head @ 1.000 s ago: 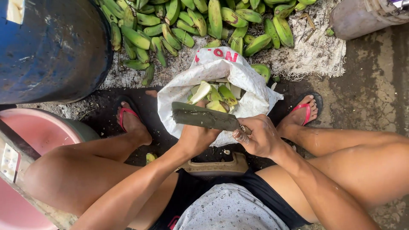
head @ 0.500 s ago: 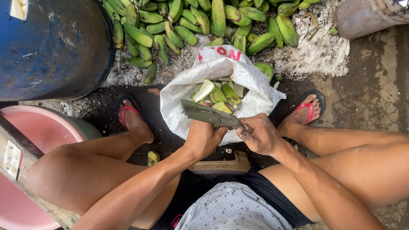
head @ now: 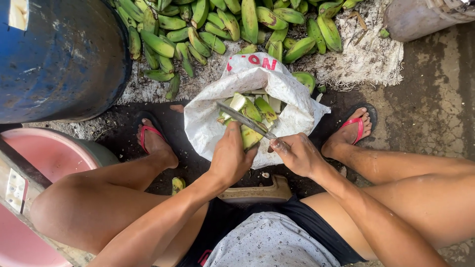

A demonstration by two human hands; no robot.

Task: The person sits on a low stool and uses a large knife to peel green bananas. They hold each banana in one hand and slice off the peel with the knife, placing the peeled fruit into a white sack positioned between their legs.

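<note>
The left hand (head: 230, 158) grasped a green banana (head: 251, 136) over the open white sack (head: 208, 116) of peelings, and the right hand (head: 297, 153) was clenched on a knife (head: 245, 120) laid across the fruit. A clean cut probably called for a shallow blade moving away from the fingers. The banana's long axis ran from the palm up and away, its tip toward the sack's mouth.
</note>
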